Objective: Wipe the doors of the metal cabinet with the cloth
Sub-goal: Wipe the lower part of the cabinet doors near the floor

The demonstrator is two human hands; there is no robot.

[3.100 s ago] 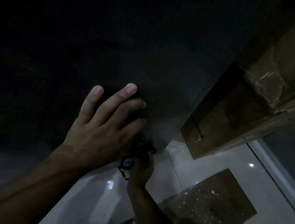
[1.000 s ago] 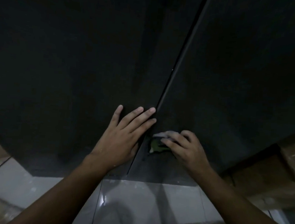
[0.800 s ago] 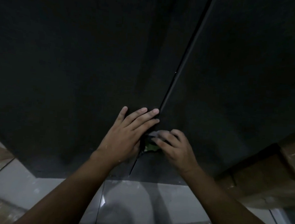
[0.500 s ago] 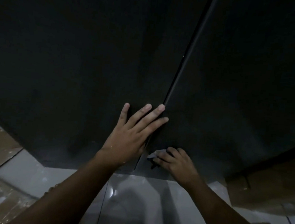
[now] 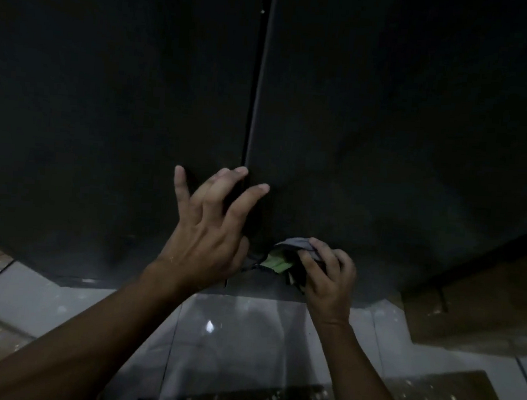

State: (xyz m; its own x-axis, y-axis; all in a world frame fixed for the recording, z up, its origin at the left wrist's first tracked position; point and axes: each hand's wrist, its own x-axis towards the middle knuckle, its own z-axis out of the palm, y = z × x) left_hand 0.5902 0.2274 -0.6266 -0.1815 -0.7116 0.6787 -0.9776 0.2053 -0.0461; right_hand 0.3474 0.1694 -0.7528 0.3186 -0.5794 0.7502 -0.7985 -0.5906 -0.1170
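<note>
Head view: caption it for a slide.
Right hand grips the bunched cloth low at the right cabinet door; left hand, fingers spread, by the seam.

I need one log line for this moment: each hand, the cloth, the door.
left hand: open, fingers spread at door seam | right hand: grips bunched cloth | cloth: low on right door

The two flat doors (image 5: 112, 99) of the dark metal cabinet (image 5: 391, 83) are set side by side at the far side, the left hand (image 5: 209, 236) is held before their seam, the crumpled grey-green cloth (image 5: 283, 256) is gripped low against the right door (image 5: 399, 179) by the right hand (image 5: 328, 277), and a brown cardboard box (image 5: 484, 296) is placed at the right on the pale tiled floor (image 5: 245, 331).
</note>
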